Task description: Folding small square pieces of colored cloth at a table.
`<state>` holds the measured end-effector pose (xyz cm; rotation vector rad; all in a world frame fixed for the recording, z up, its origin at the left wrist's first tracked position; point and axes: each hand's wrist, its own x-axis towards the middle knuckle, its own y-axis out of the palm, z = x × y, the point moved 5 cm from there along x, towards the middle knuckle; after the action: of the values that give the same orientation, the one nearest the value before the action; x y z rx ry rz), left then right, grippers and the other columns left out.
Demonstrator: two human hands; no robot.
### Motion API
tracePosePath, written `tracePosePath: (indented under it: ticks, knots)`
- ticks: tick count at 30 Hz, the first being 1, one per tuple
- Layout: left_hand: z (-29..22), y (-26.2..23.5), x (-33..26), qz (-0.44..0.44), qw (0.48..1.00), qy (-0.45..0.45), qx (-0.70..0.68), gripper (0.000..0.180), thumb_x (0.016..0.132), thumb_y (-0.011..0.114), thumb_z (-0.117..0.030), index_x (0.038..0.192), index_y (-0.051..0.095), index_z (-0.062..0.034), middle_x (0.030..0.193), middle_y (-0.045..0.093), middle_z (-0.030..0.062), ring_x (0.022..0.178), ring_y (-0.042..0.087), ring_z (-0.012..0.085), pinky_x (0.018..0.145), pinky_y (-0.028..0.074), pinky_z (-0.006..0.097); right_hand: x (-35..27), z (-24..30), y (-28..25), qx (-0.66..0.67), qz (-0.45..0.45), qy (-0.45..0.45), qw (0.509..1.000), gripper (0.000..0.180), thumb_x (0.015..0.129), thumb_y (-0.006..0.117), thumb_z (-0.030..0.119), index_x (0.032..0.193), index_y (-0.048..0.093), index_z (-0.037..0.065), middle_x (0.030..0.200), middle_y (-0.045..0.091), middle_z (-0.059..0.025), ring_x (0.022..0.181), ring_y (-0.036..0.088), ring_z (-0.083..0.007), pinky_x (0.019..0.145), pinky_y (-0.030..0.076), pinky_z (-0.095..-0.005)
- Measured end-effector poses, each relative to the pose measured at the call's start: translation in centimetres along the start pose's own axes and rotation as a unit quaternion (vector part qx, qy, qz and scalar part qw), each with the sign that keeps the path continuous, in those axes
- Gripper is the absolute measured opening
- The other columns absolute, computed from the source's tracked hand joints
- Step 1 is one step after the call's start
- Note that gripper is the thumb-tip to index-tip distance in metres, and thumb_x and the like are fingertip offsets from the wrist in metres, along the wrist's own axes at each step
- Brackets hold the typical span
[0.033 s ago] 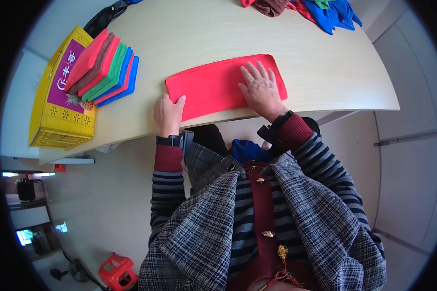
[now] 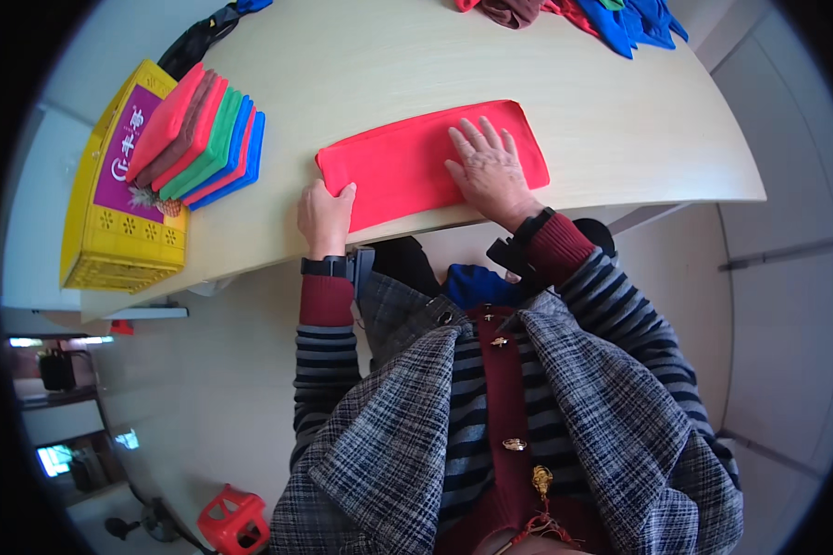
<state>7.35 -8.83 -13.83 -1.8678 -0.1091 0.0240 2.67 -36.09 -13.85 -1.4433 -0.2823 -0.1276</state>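
A red cloth (image 2: 389, 176), folded into a long flat rectangle, lies near the front edge of the table. At its left end, my left hand (image 2: 325, 218) grips the border, thumb at the corner and the other fingers curled and partly hidden. My right hand (image 2: 496, 176) rests flat on the right half of the cloth, fingers spread and pointing away from me. Both wrists wear black bands.
To the left, folded red, brown, green and blue cloths (image 2: 215, 139) lean in a row against a yellow box (image 2: 125, 250) with a purple panel. Loose coloured cloths (image 2: 611, 23) lie at the table's far edge. A red stool (image 2: 234, 520) stands on the floor.
My right hand has slid slightly left across the red cloth. The left hand keeps its grip at the left end, and the whole view has shifted a little.
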Motion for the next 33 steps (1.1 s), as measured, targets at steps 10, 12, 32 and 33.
tracePosePath:
  ticks: [10, 12, 32, 33]
  knots:
    - [4.3, 2.5, 2.8, 0.231, 0.721, -0.06, -0.651, 0.026, 0.091, 0.07, -0.008, 0.115, 0.064, -0.0013, 0.116, 0.07, 0.0112, 0.105, 0.068, 0.026, 0.092, 0.056, 0.043, 1.0, 3.2, 2.1, 0.022, 0.02, 0.014, 0.999, 0.06, 0.106, 0.038, 0.043, 0.155, 0.038, 0.008, 0.162, 0.034, -0.0141, 0.152, 0.025, -0.0359, 0.123, 0.02, -0.0551]
    - [3.7, 1.9, 2.2, 0.285, 0.672, -0.093, -0.677, 0.027, 0.092, 0.069, -0.007, 0.117, 0.064, -0.0019, 0.119, 0.069, 0.01, 0.107, 0.068, 0.0238, 0.094, 0.056, 0.043, 0.8, 3.4, 2.2, 0.02, 0.036, 0.008, 0.999, 0.06, 0.107, 0.037, 0.043, 0.155, 0.038, 0.008, 0.162, 0.033, -0.0143, 0.152, 0.025, -0.036, 0.123, 0.019, -0.0549]
    - [-16.9, -0.4, 3.4, 0.226, 0.799, 0.122, -0.544, 0.017, 0.089, 0.069, -0.009, 0.104, 0.064, -0.0005, 0.091, 0.069, 0.006, 0.078, 0.067, 0.0141, 0.073, 0.054, 0.03, -5.2, 5.4, 0.1, 0.118, -0.001, -0.13, 0.984, 0.055, 0.097, 0.056, 0.035, 0.143, 0.05, 0.005, 0.149, 0.047, -0.0157, 0.145, 0.037, -0.0333, 0.122, 0.022, -0.055]
    - [-17.8, 1.0, 3.5, 0.232, 0.821, 0.127, -0.505, 0.013, 0.089, 0.07, -0.009, 0.098, 0.065, -0.001, 0.086, 0.069, 0.0057, 0.075, 0.068, 0.0144, 0.069, 0.054, 0.029, -5.9, 5.3, -0.1, 0.146, -0.007, -0.155, 0.977, 0.054, 0.096, 0.058, 0.035, 0.141, 0.052, 0.005, 0.146, 0.049, -0.0155, 0.144, 0.039, -0.0329, 0.122, 0.022, -0.0551]
